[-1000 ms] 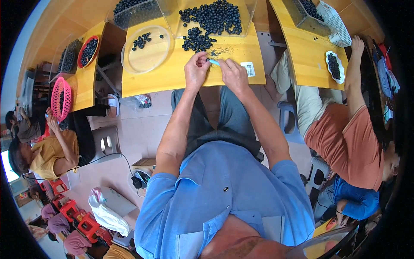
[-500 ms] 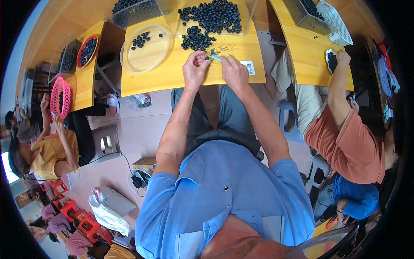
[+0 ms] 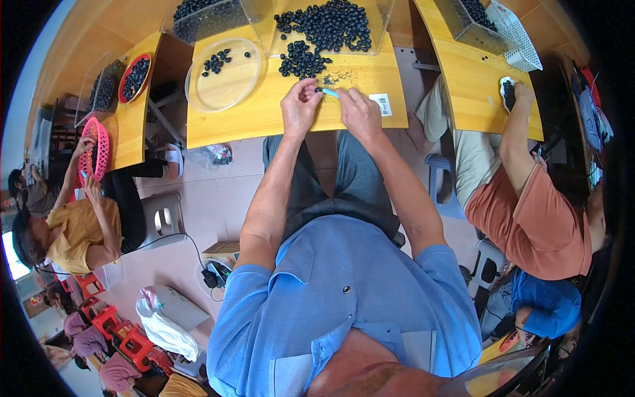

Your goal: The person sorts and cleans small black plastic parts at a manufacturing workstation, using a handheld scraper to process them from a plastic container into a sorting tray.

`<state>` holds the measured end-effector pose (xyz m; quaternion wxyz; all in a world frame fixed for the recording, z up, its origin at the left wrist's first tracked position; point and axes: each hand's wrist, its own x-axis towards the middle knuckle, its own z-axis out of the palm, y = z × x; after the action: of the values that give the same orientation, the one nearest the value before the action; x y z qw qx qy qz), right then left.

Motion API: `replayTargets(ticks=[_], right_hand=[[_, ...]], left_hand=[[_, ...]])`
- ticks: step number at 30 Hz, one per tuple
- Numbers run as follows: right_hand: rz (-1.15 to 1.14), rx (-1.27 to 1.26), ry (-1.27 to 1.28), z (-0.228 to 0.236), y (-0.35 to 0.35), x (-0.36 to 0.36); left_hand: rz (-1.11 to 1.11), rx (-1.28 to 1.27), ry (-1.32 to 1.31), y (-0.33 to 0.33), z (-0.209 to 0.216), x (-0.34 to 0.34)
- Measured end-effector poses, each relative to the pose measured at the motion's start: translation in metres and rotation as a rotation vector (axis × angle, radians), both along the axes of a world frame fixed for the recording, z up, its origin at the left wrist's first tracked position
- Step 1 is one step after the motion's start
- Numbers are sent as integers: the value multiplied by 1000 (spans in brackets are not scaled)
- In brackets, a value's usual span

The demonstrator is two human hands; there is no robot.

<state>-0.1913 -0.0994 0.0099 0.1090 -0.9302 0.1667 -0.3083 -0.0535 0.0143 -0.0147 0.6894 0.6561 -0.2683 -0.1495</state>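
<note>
My left hand [image 3: 299, 108] pinches a small round black piece [image 3: 319, 89] between thumb and fingertips above the yellow table [image 3: 284, 122]. In my right hand [image 3: 361, 112] is a slim tool with a light-blue handle [image 3: 330, 92]. Its tip meets the black piece, and the working end is too small to make out. Just beyond my hands lies a loose heap of the same black pieces [image 3: 301, 61]. Dark crumbs [image 3: 344, 77] are scattered right of the heap.
A clear box [image 3: 381, 33] with many black pieces lies beyond the heap. A round clear tray [image 3: 225, 91] with several pieces sits left. A white label [image 3: 380, 104] is near my right hand. Co-workers sit left, by a pink basket [image 3: 100, 149], and right.
The light-blue tool has turned and come closer against the black piece, showing more of its handle. My left hand stays nearly in place. The left co-worker's hand has risen to the pink basket.
</note>
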Motion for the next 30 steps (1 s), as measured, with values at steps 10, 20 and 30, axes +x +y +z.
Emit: replayTargets(ticks=[10, 20, 30], right_hand=[[28, -11, -9, 0, 0, -2], [-8, 10, -57, -7, -2, 4], [-28, 27, -41, -4, 1, 2]], left_hand=[[-4, 39, -9, 0, 2, -1], [15, 48, -91, 3, 10, -2], [310, 2, -314, 33, 37, 32]])
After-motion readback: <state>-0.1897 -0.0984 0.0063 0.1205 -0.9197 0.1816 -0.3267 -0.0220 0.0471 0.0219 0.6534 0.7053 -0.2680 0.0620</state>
